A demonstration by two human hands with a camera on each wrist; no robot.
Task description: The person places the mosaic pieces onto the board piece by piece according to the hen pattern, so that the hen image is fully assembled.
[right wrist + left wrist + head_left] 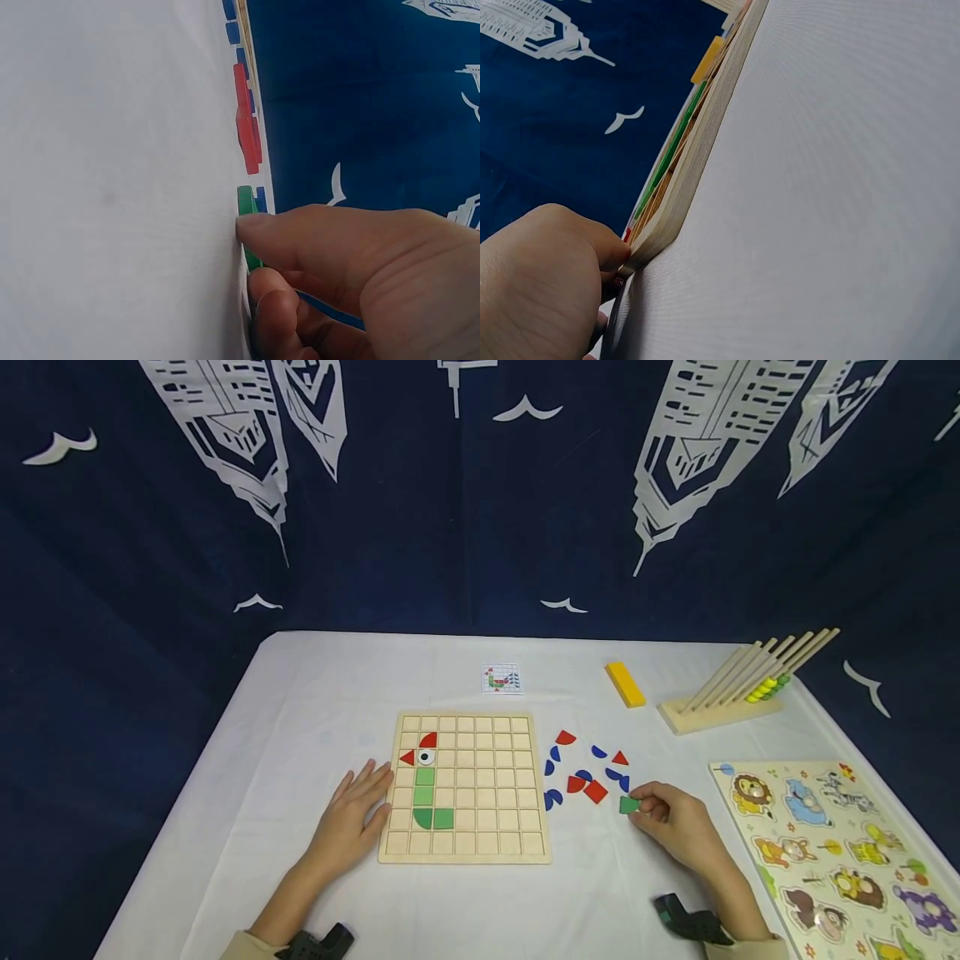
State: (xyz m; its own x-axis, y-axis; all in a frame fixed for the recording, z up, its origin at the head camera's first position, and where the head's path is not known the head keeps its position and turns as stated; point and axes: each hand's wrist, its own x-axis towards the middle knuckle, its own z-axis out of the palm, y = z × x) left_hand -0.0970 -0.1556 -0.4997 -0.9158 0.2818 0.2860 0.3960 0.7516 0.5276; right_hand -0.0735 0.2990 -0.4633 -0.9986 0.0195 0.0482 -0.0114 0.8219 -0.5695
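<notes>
My left hand (351, 827) lies at the left edge of the wooden grid board (487, 847), fingers extended and touching its side; the left wrist view has the hand (547, 285) at the board's corner. In the board's left columns sit a red quarter piece (429, 741), a red triangle (407, 758), a white eye piece (426, 757), green squares (423, 795) and a green quarter piece (423, 817). Right of the loose pieces, my right hand (678, 827) pinches a green square (628, 805) between thumb and fingers, close to the tablecloth. That square (245, 199) is partly covered by the thumb.
Loose red pieces (596, 791) and blue pieces (598, 751) lie between board and right hand. A pattern card (502, 678) and yellow block (626, 685) lie behind. Farther right stand a peg rack (678, 720) with beads and an animal puzzle board (817, 827).
</notes>
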